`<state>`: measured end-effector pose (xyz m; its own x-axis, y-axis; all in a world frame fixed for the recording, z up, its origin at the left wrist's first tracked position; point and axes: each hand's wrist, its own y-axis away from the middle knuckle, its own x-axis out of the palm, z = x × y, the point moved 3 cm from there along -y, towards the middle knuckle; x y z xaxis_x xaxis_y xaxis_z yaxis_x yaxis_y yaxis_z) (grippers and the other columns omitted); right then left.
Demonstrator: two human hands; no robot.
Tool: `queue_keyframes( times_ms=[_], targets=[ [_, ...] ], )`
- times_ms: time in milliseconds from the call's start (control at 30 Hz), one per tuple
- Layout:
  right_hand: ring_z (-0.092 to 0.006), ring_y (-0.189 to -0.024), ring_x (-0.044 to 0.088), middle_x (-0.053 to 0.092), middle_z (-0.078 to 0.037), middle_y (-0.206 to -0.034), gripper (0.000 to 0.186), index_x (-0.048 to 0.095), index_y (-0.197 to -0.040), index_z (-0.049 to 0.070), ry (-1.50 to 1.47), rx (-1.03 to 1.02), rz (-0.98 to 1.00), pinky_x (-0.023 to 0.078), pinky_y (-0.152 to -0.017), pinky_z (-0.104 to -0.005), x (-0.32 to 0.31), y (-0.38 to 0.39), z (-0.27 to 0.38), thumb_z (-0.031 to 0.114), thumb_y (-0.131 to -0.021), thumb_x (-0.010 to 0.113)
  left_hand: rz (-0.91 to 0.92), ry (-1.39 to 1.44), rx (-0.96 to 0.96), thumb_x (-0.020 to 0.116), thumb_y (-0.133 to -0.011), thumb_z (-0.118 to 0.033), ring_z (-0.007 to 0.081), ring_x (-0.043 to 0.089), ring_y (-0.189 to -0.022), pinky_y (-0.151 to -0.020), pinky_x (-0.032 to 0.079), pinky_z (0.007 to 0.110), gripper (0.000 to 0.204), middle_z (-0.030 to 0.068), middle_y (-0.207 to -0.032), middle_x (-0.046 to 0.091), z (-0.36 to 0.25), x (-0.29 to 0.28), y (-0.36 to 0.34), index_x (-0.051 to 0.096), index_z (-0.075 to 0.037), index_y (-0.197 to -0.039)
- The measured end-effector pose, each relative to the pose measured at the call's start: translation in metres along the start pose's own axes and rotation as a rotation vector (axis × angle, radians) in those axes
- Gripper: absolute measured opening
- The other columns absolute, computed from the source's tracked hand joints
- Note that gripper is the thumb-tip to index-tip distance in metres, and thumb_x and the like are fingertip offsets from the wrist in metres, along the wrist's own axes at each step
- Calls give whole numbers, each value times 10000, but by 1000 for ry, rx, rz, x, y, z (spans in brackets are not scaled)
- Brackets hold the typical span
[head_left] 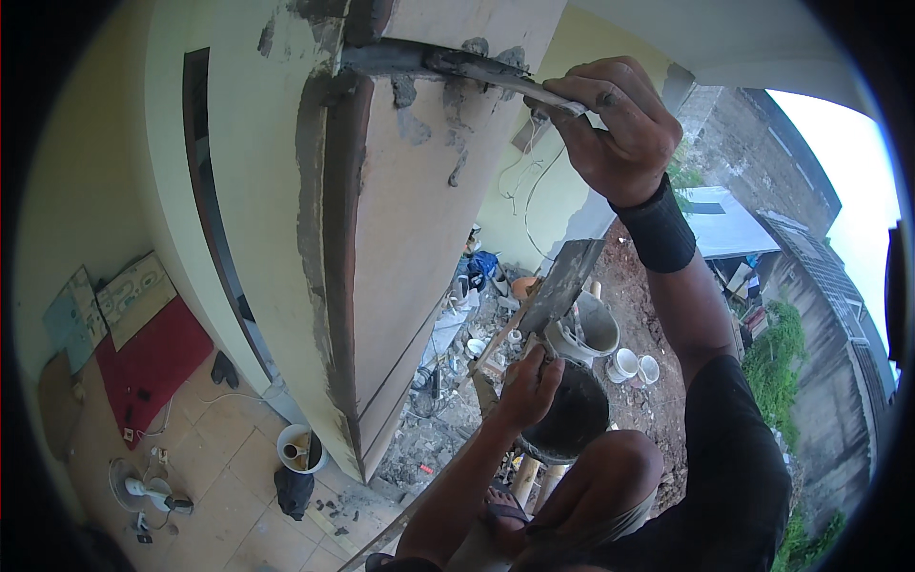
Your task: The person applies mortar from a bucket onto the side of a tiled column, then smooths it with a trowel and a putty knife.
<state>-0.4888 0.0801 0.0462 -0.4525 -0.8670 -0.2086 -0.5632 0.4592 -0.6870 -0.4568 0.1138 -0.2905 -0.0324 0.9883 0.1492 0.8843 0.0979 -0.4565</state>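
My right hand point(620, 124), with a black band at the wrist, is raised at the upper right and closed round the pale handle of a trowel point(477, 69). Its cement-smeared blade lies along a grey mortar joint point(381, 57) that crosses the pale wall panel point(419, 172). Lower down, my left hand point(529, 386) has its fingers closed at the lower end of a flat grey board point(564, 286) smeared with cement. The exact grip is partly hidden by the fingers. Just right of that hand sits a black bucket point(577, 410) with dark contents.
Behind the board stands a whitish bucket point(599, 329) with a tool in it, beside small white pots point(624, 364). Bamboo poles point(524, 477) show under my foot. Rubble point(438, 429) covers the ground far below. At left are a red cloth point(157, 357), a fan point(138, 486) and a white pail point(297, 446).
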Motion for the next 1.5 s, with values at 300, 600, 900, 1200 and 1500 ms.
queue_keyframes(
  times_ms=[300,600,900,1200,1500],
  targets=[
    [-196,-658,626,649,-42,-763,229,694,-805,83,21,-74,18,494,-555,-309,10,-17,-5,53,-613,815,-41,35,98,511,-972,-289,104,558,-496,-503,461,279,257,15,-593,554,-9,4,0,507,-59,-857],
    [-167,-542,618,640,-68,-683,239,637,-728,73,88,-43,-91,474,-479,-271,22,6,24,15,-604,833,-35,72,85,503,-979,-324,106,556,-504,-507,463,282,277,18,-611,556,-7,7,-2,512,-60,-894],
    [-200,-684,629,661,-46,-766,221,688,-802,66,-24,-58,92,493,-609,-324,-10,-23,22,21,-606,781,-47,-1,97,503,-980,-322,114,559,-504,-510,464,287,276,25,-612,561,-7,6,0,521,-52,-925],
    [-185,-686,649,697,-67,-776,155,732,-798,42,-24,-271,316,515,-598,-289,-7,-75,9,97,-689,827,-49,23,99,493,-980,-334,148,587,-507,-520,478,311,288,35,-623,578,-6,9,1,513,-52,-925],
    [-210,-597,609,621,-67,-698,214,679,-789,66,61,83,-65,483,-522,-312,7,-16,31,48,-615,802,-5,81,88,495,-980,-334,142,588,-510,-523,487,314,296,41,-627,582,-7,16,1,541,-49,-1049]
  ],
)
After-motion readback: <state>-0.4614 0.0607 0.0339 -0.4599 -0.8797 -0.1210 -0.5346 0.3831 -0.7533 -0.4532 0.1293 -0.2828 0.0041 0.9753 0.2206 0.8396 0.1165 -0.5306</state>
